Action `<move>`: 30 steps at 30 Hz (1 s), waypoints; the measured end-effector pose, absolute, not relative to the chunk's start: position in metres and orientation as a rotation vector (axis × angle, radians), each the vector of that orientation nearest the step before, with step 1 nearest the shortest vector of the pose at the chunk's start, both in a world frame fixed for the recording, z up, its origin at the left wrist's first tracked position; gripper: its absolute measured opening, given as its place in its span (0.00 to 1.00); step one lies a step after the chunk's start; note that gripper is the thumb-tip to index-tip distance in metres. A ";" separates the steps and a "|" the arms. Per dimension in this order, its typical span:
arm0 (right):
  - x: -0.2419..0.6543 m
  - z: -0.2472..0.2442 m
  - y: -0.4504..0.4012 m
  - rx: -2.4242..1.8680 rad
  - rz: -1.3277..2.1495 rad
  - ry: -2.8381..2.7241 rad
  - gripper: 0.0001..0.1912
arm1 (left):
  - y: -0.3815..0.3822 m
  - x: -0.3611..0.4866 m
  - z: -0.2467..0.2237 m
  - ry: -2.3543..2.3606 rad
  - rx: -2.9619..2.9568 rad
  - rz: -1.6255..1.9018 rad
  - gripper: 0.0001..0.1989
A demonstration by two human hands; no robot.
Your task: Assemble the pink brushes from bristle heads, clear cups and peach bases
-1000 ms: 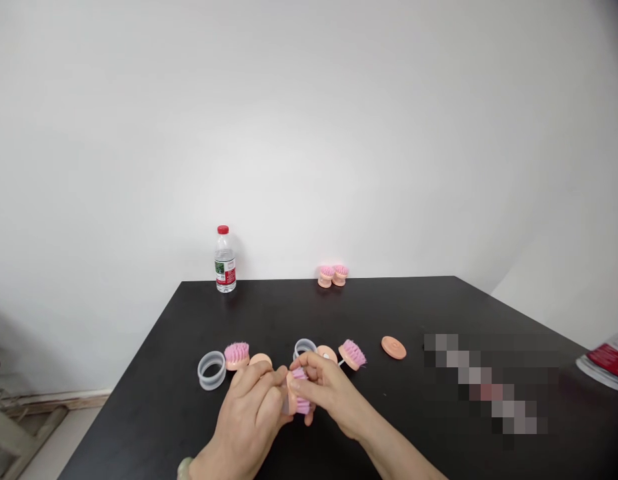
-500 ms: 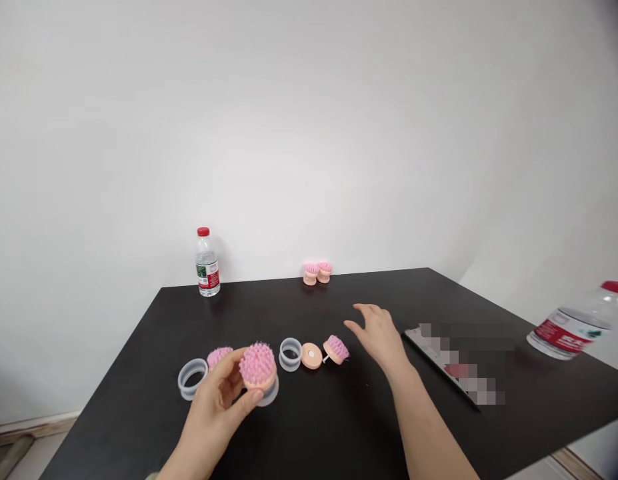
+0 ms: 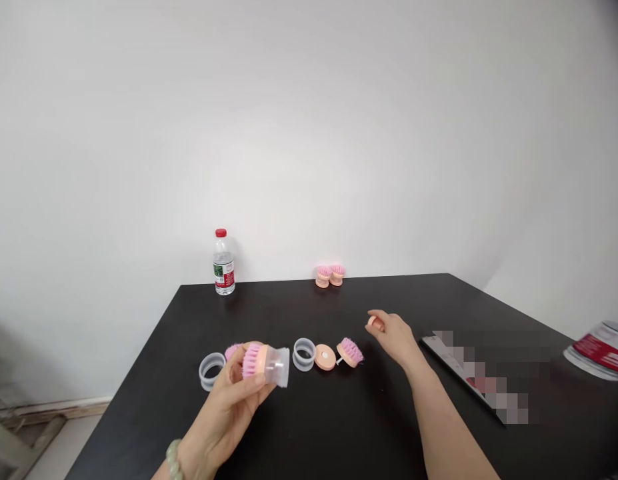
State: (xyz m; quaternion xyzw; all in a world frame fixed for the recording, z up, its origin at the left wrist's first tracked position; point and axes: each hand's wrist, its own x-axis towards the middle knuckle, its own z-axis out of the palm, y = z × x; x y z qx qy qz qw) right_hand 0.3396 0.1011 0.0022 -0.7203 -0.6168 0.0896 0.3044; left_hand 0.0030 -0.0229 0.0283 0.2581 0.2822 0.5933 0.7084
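My left hand (image 3: 226, 410) grips a round scrub brush (image 3: 255, 361) turned on its side, pink bristles to the left and a clear collar (image 3: 277, 367) to the right. Between the fingertips of my right hand (image 3: 397, 341) is a small peach cap (image 3: 375, 323), partly hidden by them. Near the left hand lies a clear ring (image 3: 205, 373), and another pink brush head (image 3: 232, 350) is mostly covered by that hand. A second clear ring (image 3: 296, 360), a peach disc (image 3: 325, 358) and a brush head with a white stem (image 3: 351, 353) lie in a row between my hands.
Two brushes (image 3: 330, 276) stand at the black table's (image 3: 269, 307) back edge by the white wall. A red-capped water bottle (image 3: 224, 273) is at the back left, another bottle (image 3: 601, 350) at the far right. A flat, pixelated object (image 3: 463, 373) lies right of my right arm.
My left hand has tipped the brush from bristles facing me onto its side, showing the clear collar. My right hand, open before, has closed on a peach cap. The view has shifted left.
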 end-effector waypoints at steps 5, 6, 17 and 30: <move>0.276 0.014 0.073 -1.047 0.781 -1.332 0.17 | -0.022 0.003 0.025 0.584 0.478 1.325 0.20; 0.260 0.014 0.063 -0.880 0.916 -1.273 0.18 | -0.022 0.003 0.024 0.576 0.461 1.336 0.20; 0.183 -0.001 0.011 -0.427 1.246 -1.286 0.17 | -0.021 0.013 0.012 0.567 0.464 1.332 0.15; 0.182 -0.008 0.013 -0.551 1.097 -1.409 0.20 | -0.027 0.016 0.020 0.588 0.509 1.293 0.19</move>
